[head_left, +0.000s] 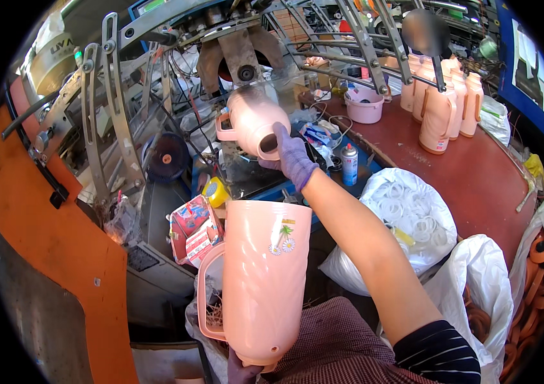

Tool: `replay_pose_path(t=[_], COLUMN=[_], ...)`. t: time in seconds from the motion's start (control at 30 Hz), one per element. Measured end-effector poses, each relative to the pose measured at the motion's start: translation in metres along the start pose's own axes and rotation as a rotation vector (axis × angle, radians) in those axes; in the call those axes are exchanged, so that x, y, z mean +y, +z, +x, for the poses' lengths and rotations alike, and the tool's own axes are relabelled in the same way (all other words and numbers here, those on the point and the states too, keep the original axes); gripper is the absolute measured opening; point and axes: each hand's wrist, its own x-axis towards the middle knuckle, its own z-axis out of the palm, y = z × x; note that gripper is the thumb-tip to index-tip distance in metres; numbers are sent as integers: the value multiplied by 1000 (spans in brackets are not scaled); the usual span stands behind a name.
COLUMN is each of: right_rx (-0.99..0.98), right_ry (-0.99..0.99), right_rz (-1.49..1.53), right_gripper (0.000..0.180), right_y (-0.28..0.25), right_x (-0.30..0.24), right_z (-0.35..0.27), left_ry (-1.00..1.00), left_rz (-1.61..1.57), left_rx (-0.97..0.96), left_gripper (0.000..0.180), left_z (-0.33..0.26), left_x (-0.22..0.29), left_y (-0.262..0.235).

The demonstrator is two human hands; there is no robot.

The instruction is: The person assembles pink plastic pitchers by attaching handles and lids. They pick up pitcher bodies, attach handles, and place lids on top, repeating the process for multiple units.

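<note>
My right hand (296,158), in a purple-grey glove, is closed on the rim of a pink thermos jug casing (249,115). That casing lies tilted at the machine's metal head (244,57), its dark round opening facing me and its handle to the left. Close to my body stands a second pink jug casing (262,269) with a daisy print near the top and a looped handle on its left. My left hand (244,370), gloved too, grips it from underneath at its narrow end; most of those fingers are hidden.
Several finished-looking pink jugs (438,118) stand on the red-brown table (406,150) at right, beside a pink tub (364,105). A spray can (349,164), a bag of clear rings (412,214) and sacks of orange-brown parts (534,281) are nearby. Metal linkage arms (112,96) surround the machine.
</note>
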Motion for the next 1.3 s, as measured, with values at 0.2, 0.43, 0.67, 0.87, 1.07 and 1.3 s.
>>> replay_pose_path(t=[0.2,0.43,0.67,0.87,1.07,1.3], right_rx=[-87,-96,-171,-188,-194,-161], right_ry=[-42,13,-68,-204,-212,-2], right_rz=[11,-37,-60,-173,-109,71], right_gripper=[69,59,69,67,66,68], right_y=[-5,-1,-5,-7,-9,-5], right_x=[2,-11,-7,-4,-5,-9], right_z=[0,-7,-5,3,-1,-6], left_ry=[-142,-171,-225,-224,-210,-210], left_rz=[-346,-478,-627,-655,-657,-713], left_rx=[69,26,-34,19,47,64], left_gripper=[109,89,81,82,82,81], left_z=[10,2,-14,-18,-22,-25], left_x=[77,78,62,69,62,55], left_y=[12,-15,-29,-26,-30,-33])
